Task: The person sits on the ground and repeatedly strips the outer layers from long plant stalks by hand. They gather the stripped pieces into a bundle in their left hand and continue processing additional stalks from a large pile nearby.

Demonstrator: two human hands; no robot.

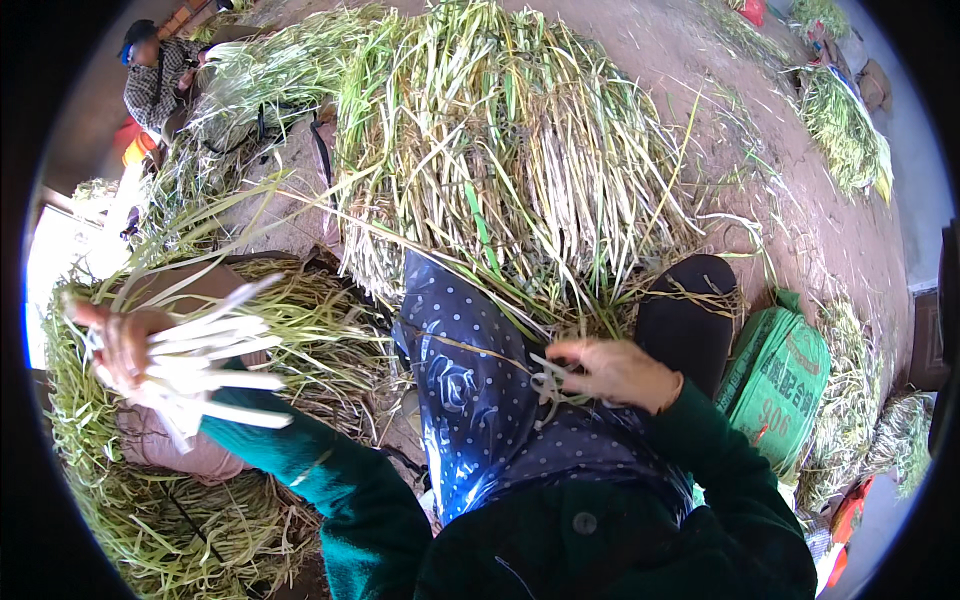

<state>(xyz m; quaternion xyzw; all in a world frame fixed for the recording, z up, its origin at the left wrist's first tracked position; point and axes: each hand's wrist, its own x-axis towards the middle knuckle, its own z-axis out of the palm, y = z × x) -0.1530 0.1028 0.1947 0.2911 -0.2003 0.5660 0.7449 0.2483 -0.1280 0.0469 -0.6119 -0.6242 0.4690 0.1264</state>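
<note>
At the far left, my left hand [124, 349] grips a bunch of pale leafy stalks [217, 360], their white ends pointing right and long green leaves trailing up behind. My right hand [626, 375] is over my lap, its fingers bent beside some thin pale strips [551, 382]. Blur hides whether those fingers pinch the strips. Under them, a dark blue polka-dot plastic apron [465, 352] covers my lap. Just ahead of my knees lies a large heap of green and straw-coloured stalks [517, 142], white ends towards me.
More stalks [225, 525] lie at lower left. A green printed sack [780, 382] sits right of my dark-clad knee [686, 315]. A person [154, 82] in a checked shirt is at upper left. Another bundle [844, 135] lies by the wall at right, on the brown floor [832, 247].
</note>
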